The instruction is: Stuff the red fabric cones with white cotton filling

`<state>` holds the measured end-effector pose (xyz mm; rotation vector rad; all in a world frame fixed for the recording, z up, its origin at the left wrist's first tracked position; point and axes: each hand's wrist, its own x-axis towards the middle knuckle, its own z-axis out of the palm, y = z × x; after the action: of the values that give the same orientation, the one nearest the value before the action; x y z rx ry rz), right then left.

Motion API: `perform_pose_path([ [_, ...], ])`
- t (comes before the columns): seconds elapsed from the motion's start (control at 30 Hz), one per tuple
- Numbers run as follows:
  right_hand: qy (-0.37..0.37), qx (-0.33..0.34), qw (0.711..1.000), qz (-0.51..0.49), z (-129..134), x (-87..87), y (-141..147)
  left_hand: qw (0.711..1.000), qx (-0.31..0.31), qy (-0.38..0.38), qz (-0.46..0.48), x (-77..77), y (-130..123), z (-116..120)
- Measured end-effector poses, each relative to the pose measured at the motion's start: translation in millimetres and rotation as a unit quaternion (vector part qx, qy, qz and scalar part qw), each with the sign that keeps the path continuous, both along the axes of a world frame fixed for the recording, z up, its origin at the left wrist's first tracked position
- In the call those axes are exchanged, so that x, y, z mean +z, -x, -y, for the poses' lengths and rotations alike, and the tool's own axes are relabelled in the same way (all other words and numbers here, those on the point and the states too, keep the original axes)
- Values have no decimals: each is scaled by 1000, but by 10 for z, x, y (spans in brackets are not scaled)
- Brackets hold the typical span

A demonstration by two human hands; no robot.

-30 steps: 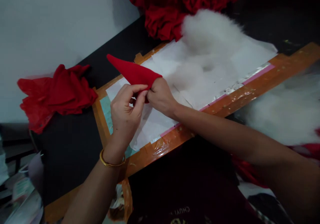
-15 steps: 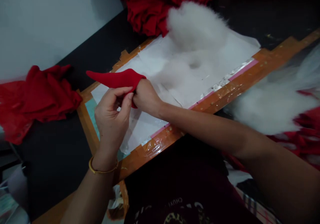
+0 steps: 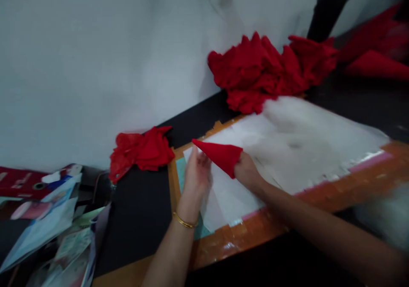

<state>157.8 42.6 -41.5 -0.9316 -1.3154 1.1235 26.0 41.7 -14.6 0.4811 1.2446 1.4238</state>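
A red cloth cone (image 3: 220,154) is held over the left part of a white sheet (image 3: 287,150), its tip pointing left. The fingers of my right hand (image 3: 249,172) are inside the wide end of the cone and out of sight. Just under the tip is my left hand (image 3: 198,169), with a gold bangle on the wrist. Its fingers are partly hidden behind the cone and blurred, so their grip cannot be made out. White fluffy stuffing (image 3: 281,112) lies at the back of the sheet.
Behind the sheet is a big heap of red cloth pieces (image 3: 271,69). A smaller red pile (image 3: 150,150) lies on the black table (image 3: 134,210) at the left. Papers and bags (image 3: 60,223) crowd the lower left. Orange tape (image 3: 236,240) edges the board. More blurred white stuffing (image 3: 386,214) is at right.
The view has swung up and left. My left hand has moved from the cone's opening to near its tip. The cone now looks straighter, with my right hand still inside it.
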Motion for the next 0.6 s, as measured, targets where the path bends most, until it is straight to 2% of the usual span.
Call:
perform_pose_path([
  [0.03,2,6,1000,-8,14,27,29,998,-7,-13,59,32,-27,-17],
  [0.17,1,35,999,38,102,125,128,978,53,-21,202,106,-185,8],
  [0.27,31,-1,993,115,137,126,171,966,102,-3,237,86,-268,43],
  [0.33,18,-34,988,147,141,88,188,962,121,3,244,56,-286,51],
  [0.47,-115,-33,970,211,188,-108,200,959,124,0,256,53,-228,54],
  [0.53,-174,-9,952,252,241,-282,187,963,114,10,244,91,-160,62],
  [0.6,-201,3,938,281,284,-472,168,969,90,14,230,132,-92,83],
])
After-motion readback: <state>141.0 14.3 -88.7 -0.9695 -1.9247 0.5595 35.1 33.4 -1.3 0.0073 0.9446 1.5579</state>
